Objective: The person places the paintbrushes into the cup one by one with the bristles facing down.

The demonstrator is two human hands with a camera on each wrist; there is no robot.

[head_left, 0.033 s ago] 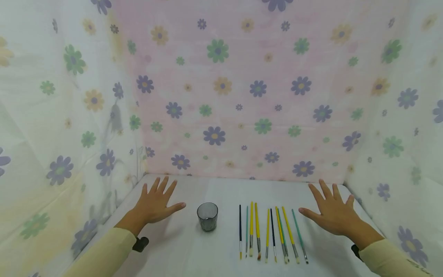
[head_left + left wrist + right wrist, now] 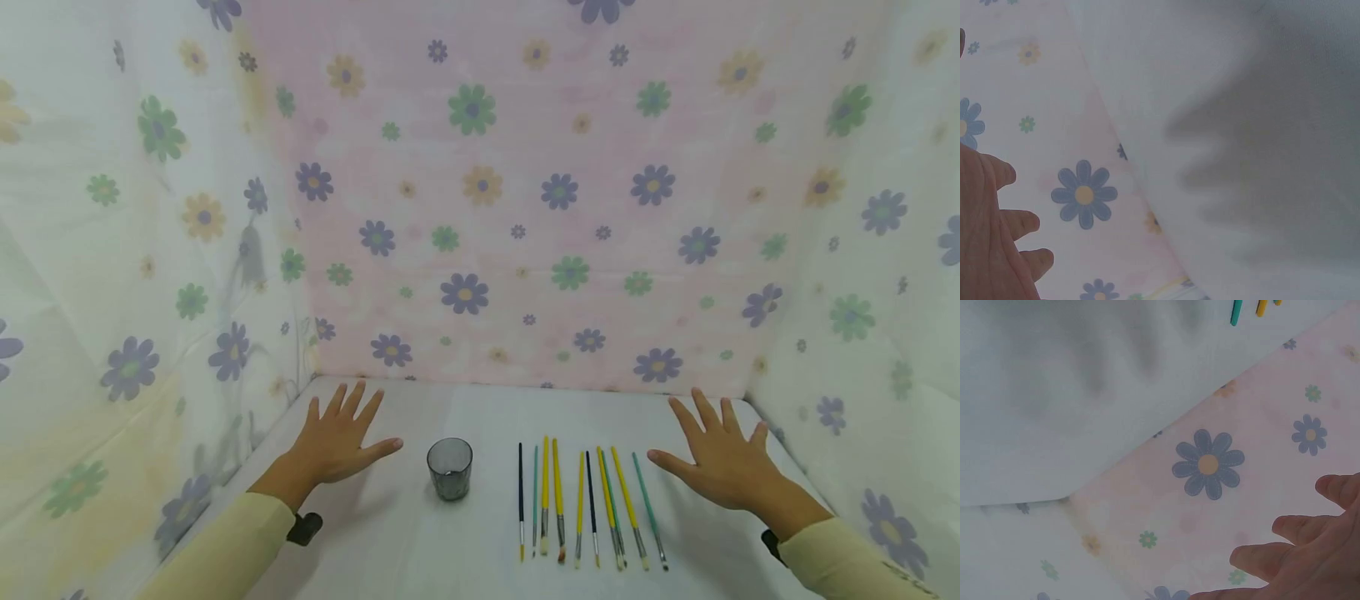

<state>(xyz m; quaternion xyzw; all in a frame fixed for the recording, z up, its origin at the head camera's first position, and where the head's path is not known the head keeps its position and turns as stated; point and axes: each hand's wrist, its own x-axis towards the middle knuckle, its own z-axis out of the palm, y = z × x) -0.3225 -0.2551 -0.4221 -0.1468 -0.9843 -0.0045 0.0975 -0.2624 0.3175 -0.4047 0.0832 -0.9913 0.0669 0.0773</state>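
Observation:
My left hand [image 2: 337, 446] hovers palm down above the white table, fingers spread and holding nothing; its shadow lies on the cloth in the left wrist view. Closest to its thumb is a grey see-through glass [image 2: 450, 483], upright. On the right, my other hand [image 2: 726, 462] is likewise spread in the air with nothing in it. Between glass and right hand lies a row of several paintbrushes, bristles toward me: a black one [image 2: 521, 483] at the left end, thick yellow ones [image 2: 557, 479] beside it, and a teal one [image 2: 649, 504] nearest my right thumb.
A white cloth covers the table [image 2: 420, 550]. Pink flowered fabric [image 2: 510, 333] rises behind its far edge. Pale flowered fabric walls stand at the left [image 2: 150, 275] and right [image 2: 862, 375]. Dark bands [image 2: 305, 529] sit at both wrists, by the sleeves.

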